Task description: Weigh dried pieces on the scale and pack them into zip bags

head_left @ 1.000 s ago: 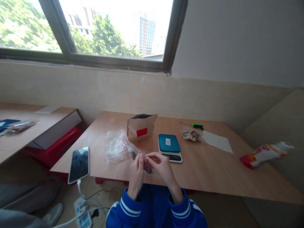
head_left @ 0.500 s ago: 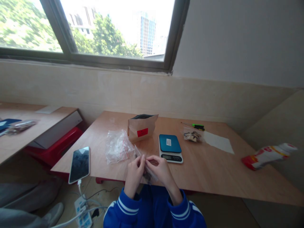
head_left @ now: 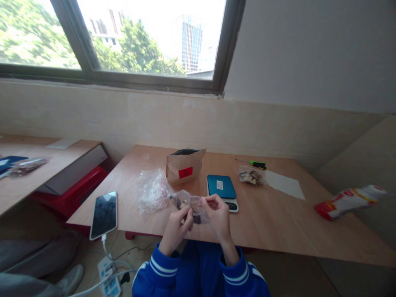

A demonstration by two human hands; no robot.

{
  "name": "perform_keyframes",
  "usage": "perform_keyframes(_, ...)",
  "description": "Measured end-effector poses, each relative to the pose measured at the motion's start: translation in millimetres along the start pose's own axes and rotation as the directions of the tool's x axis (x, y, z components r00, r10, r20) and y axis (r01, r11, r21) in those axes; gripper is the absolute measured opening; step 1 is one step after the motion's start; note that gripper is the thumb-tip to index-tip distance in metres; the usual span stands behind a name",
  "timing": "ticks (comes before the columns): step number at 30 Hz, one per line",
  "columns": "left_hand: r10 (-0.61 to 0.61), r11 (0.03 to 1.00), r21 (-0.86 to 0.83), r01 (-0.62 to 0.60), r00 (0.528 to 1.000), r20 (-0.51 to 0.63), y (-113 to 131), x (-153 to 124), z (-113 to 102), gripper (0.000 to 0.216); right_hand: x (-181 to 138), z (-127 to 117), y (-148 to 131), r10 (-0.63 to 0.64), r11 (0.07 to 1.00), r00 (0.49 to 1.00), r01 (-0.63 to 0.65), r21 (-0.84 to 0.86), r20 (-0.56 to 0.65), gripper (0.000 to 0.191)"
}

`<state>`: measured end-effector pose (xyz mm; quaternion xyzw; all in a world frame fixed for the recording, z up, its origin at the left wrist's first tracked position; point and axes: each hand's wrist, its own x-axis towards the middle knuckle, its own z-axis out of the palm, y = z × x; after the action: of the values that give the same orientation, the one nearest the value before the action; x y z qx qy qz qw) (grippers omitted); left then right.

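Observation:
Between my hands, a clear plastic zip bag [head_left: 195, 202] is stretched near the table's front edge, with small brown and dark pieces inside. My left hand [head_left: 176, 225] pinches its near left side. On the right, my right hand [head_left: 218, 214] pinches the bag's edge between thumb and fingers. Just behind my right hand lies a blue-topped digital kitchen scale [head_left: 221, 187], its display partly covered by that hand. A pile of clear zip bags [head_left: 154, 192] rests to the left, beside a standing brown paper pouch [head_left: 185, 167] with a red label and an open top.
Farther right are a zip bag of brown pieces [head_left: 251, 176], a green-and-black screwdriver [head_left: 258, 164], a white sheet [head_left: 285, 185] and a red-and-white bottle [head_left: 348, 203]. A phone [head_left: 104, 215] on a cable lies at the left edge. A person's leg and shoe [head_left: 69, 280] show lower left.
My hands have moved apart, the right one slightly right and up. The zip bag held between them is now spread wider, and the pieces in it show more clearly.

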<state>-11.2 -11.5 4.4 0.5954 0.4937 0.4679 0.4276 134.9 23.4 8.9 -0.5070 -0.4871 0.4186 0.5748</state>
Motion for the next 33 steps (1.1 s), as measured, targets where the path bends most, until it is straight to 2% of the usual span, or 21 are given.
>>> perform_keyframes(2, 0.000, 0.999, 0.036, 0.000, 1.000, 0.000, 2.1, -4.5, -1.7, 0.039, 11.7, -11.5, -2.5, -0.024, 1.000, 0.979, 0.024, 0.000, -0.204, 0.033)
perform_keyframes(4, 0.020, 0.999, 0.035, -0.021, 0.999, 0.036, 1.4, -7.3, -3.9, 0.042, 22.2, -21.0, -9.0, -0.040, 0.999, 0.967, 0.048, 0.023, -0.253, 0.034)
perform_keyframes(7, 0.044, 0.994, -0.102, -0.038, 0.997, 0.059, -6.8, -5.2, -3.3, 0.046, 27.4, -23.8, -25.9, -0.038, 0.996, 0.986, 0.050, 0.069, -0.165, 0.033)
perform_keyframes(10, 0.011, 0.944, -0.326, -0.054, 0.991, -0.130, -22.4, 3.0, 6.1, 0.051, 22.4, -15.3, -42.3, 0.009, 0.986, 0.992, 0.012, 0.164, -0.126, 0.034)
perform_keyframes(12, -0.111, 0.883, -0.468, -0.010, 0.967, -0.229, -32.3, 8.1, 16.1, 0.047, 18.8, -8.2, -46.5, 0.039, 0.971, 0.995, -0.016, 0.240, -0.092, 0.034)
perform_keyframes(14, -0.197, 0.793, -0.607, 0.060, 0.967, -0.161, -37.5, 10.3, 26.0, 0.052, 17.8, -2.5, -44.0, 0.075, 0.958, 0.997, -0.071, 0.278, -0.004, 0.032)
perform_keyframes(16, -0.208, 0.720, -0.686, 0.103, 0.976, -0.072, -36.6, 9.1, 33.3, 0.060, 18.7, 0.9, -37.7, 0.089, 0.963, 0.992, -0.108, 0.248, 0.087, 0.031)
perform_keyframes(18, -0.233, 0.698, -0.708, 0.105, 0.969, -0.086, -31.6, 6.6, 36.9, 0.063, 19.5, 1.6, -32.8, 0.016, 0.991, 0.997, -0.026, 0.129, 0.072, 0.032)
perform_keyframes(20, -0.302, 0.708, -0.700, 0.095, 0.936, -0.179, -26.6, 5.0, 37.5, 0.061, 18.0, 0.1, -32.9, -0.163, 0.984, 0.987, 0.162, -0.067, -0.009, 0.025)
perform_keyframes(21, -0.341, 0.717, -0.691, 0.095, 0.911, -0.230, -24.9, 4.9, 37.1, 0.060, 16.3, -1.1, -34.8, -0.260, 0.953, 0.965, 0.256, -0.162, -0.007, 0.017)
perform_keyframes(23, -0.396, 0.738, -0.666, 0.110, 0.870, -0.294, -23.9, 5.7, 35.8, 0.059, 12.3, -4.0, -40.1, -0.364, 0.887, 0.920, 0.390, -0.247, 0.146, 0.003)
perform_keyframes(24, -0.413, 0.744, -0.656, 0.127, 0.859, -0.303, -24.2, 6.2, 35.1, 0.059, 10.4, -5.5, -42.4, -0.356, 0.878, 0.894, 0.420, -0.231, 0.273, 0.004)
perform_keyframes(26, -0.436, 0.749, -0.643, 0.158, 0.848, -0.300, -25.2, 6.7, 33.7, 0.058, 8.3, -8.3, -44.5, -0.272, 0.901, 0.825, 0.399, -0.171, 0.495, 0.006)
perform_keyframes(27, -0.441, 0.753, -0.637, 0.167, 0.846, -0.300, -25.6, 6.6, 32.9, 0.057, 8.3, -9.7, -44.2, -0.225, 0.916, 0.798, 0.368, -0.157, 0.558, 0.006)
perform_keyframes(30, -0.424, 0.791, -0.590, 0.158, 0.838, -0.343, -25.9, 5.5, 29.7, 0.054, 11.2, -15.3, -41.1, -0.145, 0.930, 0.748, 0.326, -0.168, 0.648, 0.014)
perform_keyframes(33, -0.365, 0.845, -0.519, 0.125, 0.846, -0.389, -27.4, 4.8, 26.2, 0.051, 14.7, -21.4, -39.8, -0.130, 0.900, 0.607, 0.404, -0.164, 0.784, 0.037)
